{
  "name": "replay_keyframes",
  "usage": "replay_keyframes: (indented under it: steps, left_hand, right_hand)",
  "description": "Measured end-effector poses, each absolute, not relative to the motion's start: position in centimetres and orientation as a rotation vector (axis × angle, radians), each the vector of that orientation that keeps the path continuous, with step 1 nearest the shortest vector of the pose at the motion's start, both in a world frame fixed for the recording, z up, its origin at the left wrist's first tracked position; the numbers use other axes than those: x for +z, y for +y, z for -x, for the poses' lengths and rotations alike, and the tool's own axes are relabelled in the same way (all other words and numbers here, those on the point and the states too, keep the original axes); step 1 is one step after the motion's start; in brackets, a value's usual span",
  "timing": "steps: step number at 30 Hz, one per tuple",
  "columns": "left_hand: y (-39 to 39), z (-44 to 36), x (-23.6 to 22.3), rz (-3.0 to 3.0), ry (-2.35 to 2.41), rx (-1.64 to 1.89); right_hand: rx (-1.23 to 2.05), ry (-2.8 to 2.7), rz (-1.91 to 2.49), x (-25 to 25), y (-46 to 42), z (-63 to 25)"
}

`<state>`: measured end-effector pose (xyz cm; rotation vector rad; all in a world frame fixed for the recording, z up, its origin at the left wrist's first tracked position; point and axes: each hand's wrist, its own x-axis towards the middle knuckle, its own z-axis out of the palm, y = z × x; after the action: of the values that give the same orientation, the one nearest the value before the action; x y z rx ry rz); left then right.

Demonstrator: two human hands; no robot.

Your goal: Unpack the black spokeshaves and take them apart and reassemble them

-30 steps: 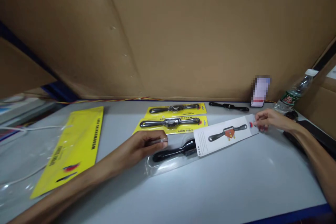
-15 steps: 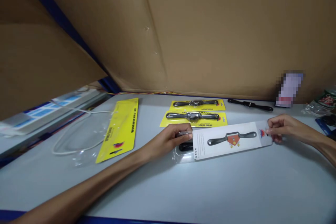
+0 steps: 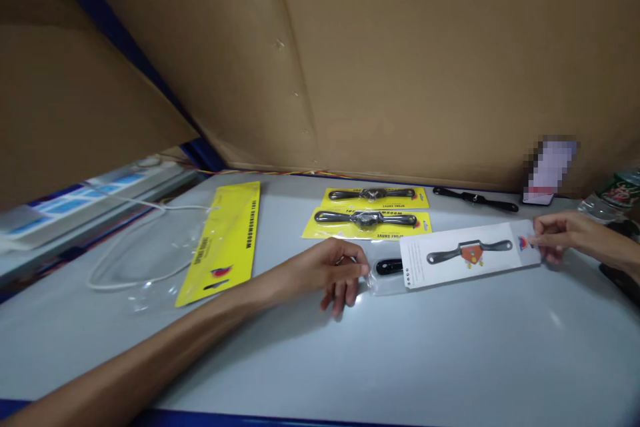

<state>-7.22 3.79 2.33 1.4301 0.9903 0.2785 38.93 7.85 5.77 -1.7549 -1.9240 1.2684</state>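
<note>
Now the left hand [image 3: 341, 272] is at the left end of the clear pack [image 3: 385, 285] — half a second ago it was up on the top edge. Its thumb and finger touch that end, but I can't tell if they pinch it. The right hand [image 3: 559, 237] has its thumb and fingers clamped on the white card [image 3: 467, 255], which hides more of the black tool [image 3: 389, 267] than it did one second ago — just a handle end peeks out. The pack is on the gray table [image 3: 400, 360], near the yellow cards [image 3: 313, 229].

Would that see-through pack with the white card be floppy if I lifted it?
The clear blister pack would probably flex a little, since its plastic looks thin. The black spokeshave inside likely adds weight. The flat white printed card may stiffen it.
</note>
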Motion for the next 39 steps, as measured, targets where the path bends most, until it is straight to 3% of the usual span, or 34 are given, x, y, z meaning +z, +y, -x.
replay_keyframes:
  steps: [16, 39]
  left_hand:
    - [2.3, 5.9, 0.3, -1.389, 0.966, 0.605]
    - [1.4, 5.4, 1.3, -1.53, 1.082, 0.616]
  right_hand:
    - [1.277, -1.991, 1.752, 3.5, 8.1, -38.5]
    - [0.47, -2.136, 1.856, 2.5, 5.8, -32.3]
